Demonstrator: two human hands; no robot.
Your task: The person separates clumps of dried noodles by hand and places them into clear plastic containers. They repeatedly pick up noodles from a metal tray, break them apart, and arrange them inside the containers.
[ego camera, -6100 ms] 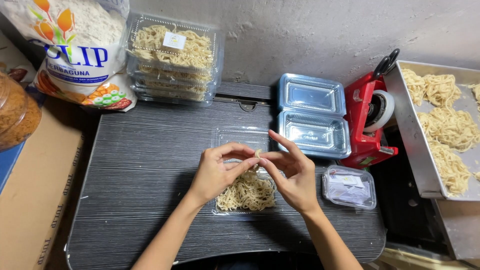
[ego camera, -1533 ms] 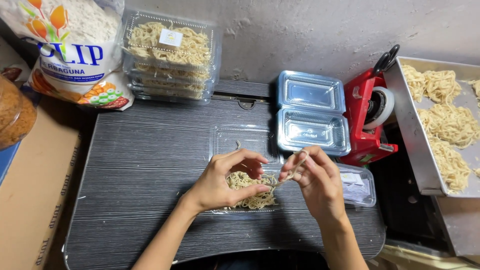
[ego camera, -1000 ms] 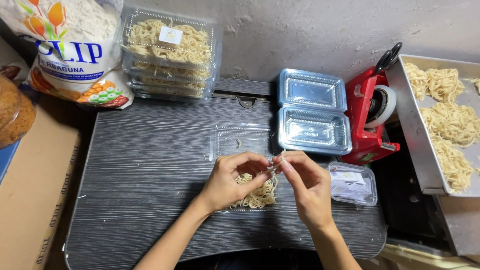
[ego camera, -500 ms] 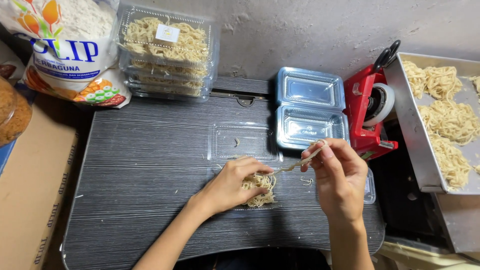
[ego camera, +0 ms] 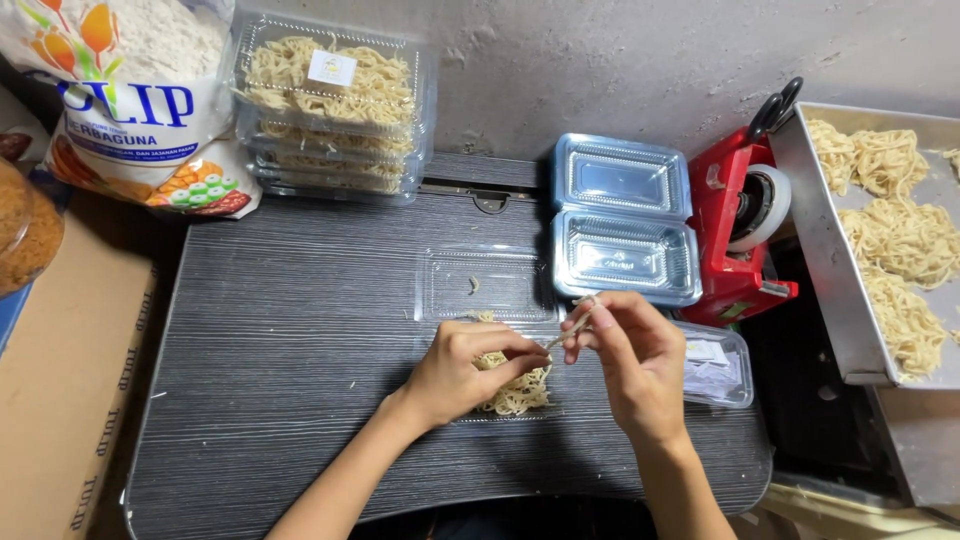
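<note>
Two hands worked over one small portion of noodles (ego camera: pixel 512 385) at the near edge of the dark table (ego camera: pixel 280 340), and I watched from the head camera as the picture shifted in the last half second. My right hand (ego camera: pixel 630 365), which had been lifted out toward the red tape dispenser (ego camera: pixel 740 235) with a strand stretched away from the heap, had come back in and down, so that its fingertips now met the left hand's almost over the noodles; I judged that the loose strand was being tucked back into the portion rather than taken away. My left hand (ego camera: pixel 465 370) lay palm down on the heap, fingers curled and pressing it into the bottom half of the clear hinged box (ego camera: pixel 485 285), whose lid lay open and flat behind. The right hand stood tilted, wrist raised, thumb and first two fingers pinched closed on the thin strand, the other fingers loosely folded. Just beside it sat a small clear tub of paper labels (ego camera: pixel 715 365). Behind were empty clear boxes (ego camera: pixel 625 230), a stack of filled noodle boxes (ego camera: pixel 335 100), a flour bag (ego camera: pixel 130 100) at far left, and a metal tray (ego camera: pixel 850 300) of noodle bundles at right.
</note>
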